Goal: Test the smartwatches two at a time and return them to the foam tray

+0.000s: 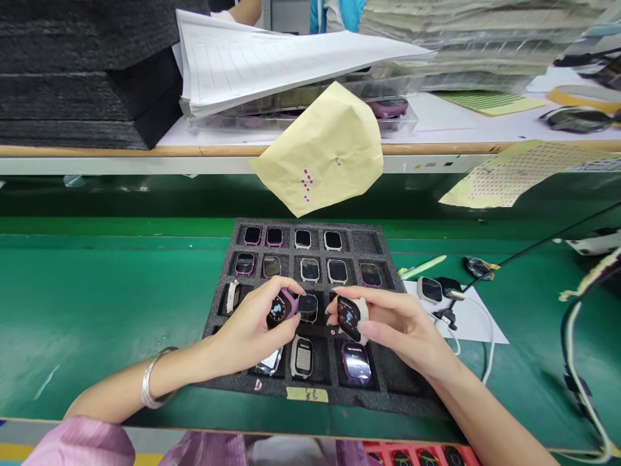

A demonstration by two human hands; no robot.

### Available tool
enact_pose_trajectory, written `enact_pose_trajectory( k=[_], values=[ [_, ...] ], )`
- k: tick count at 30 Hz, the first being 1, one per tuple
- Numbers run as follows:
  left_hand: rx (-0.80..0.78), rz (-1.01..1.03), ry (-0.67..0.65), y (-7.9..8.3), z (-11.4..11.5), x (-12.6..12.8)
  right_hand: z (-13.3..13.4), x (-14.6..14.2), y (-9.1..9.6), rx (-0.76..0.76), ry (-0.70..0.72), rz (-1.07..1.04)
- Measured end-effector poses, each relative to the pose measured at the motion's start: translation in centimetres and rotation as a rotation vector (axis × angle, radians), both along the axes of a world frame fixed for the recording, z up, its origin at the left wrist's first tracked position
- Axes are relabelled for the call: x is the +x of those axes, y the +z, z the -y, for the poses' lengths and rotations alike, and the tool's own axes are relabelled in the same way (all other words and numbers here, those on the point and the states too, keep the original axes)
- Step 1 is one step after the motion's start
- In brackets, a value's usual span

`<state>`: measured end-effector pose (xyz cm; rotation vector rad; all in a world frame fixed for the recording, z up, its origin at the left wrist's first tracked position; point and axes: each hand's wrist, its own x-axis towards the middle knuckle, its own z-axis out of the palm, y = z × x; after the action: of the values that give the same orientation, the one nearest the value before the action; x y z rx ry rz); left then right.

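Note:
Just above a dark foam tray [361, 404], each of my hands grips one smartwatch body. My left hand [257, 323] pinches a purple-cased smartwatch [278, 309] with a lit face between thumb and fingers. Between the fingers of my right hand [398, 323] is a white-cased smartwatch [350, 317], tilted, its screen also lit. Several more watches rest in the tray's compartments, among them a white one with a lit list [303, 357] and a purple one with a lit screen [356, 361]. Another watch [307, 307] lies in the tray between my hands.
On the green bench [97, 291], a white watch [429, 289] lies by cables on white paper [485, 330] at the right. A green pen [427, 265] is nearby. A yellow paper bag [330, 149] hangs from the shelf edge. Black foam stacks [72, 97] stand upper left. A person [247, 11] is partly visible behind.

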<state>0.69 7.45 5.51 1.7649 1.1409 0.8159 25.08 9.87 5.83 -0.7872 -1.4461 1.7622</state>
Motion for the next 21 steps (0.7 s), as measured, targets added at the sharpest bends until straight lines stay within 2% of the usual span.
enact_pose_trajectory(
  k=[4,6,10,12,16,21],
  values=[
    [-0.057,0.030,0.016,-0.2,0.0,0.0,0.1,-0.1,0.0,-0.035,0.030,-0.021],
    [-0.197,0.115,0.013,-0.5,-0.2,0.2,-0.1,-0.3,-0.2,-0.109,0.047,-0.044],
    [-0.585,0.372,-0.017,-1.3,-0.8,0.4,-0.5,-0.8,-1.0,-0.300,0.062,-0.108],
    [-0.671,0.470,0.019,-1.7,-1.0,0.3,-0.5,-1.0,-1.3,-0.355,0.068,-0.128],
    [-0.721,0.585,0.063,-2.2,-1.0,0.1,-0.3,-1.3,-1.7,-0.381,0.022,-0.121],
    [-0.696,0.598,0.038,-2.3,-0.7,0.0,-0.1,-1.1,-2.3,-0.289,-0.029,-0.010]
  ],
)
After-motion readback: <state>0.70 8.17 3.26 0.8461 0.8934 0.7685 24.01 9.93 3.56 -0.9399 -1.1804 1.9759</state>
